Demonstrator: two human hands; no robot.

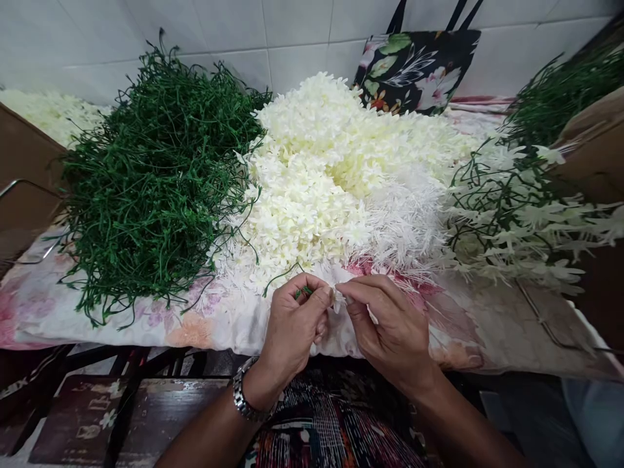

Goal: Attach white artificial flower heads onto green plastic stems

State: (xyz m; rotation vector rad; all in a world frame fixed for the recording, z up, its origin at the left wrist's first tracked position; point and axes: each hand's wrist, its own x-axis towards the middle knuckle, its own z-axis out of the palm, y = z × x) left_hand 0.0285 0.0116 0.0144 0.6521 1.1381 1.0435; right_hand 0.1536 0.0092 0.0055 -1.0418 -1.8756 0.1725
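Observation:
My left hand (298, 325) is closed in a pinch around a thin green artificial stem (281, 275), whose loose end sticks out above the knuckles. At the stem's other end a small white flower piece (338, 301) sits between my two hands. My right hand (390, 328) pinches this white piece from the right with thumb and forefinger; its exact shape is partly hidden by the fingers. Just beyond my hands lies a heap of cream-white artificial blossoms (302, 214). Beside it on the right is a pile of fine white stamen-like strands (407, 218).
A big tangle of green stems (156, 175) stands on the left of the flowered cloth (205, 328). Assembled white flowers (531, 227) with green stems lie at the right, by a brown box (597, 143). A black floral bag (416, 71) rests against the tiled wall (297, 32).

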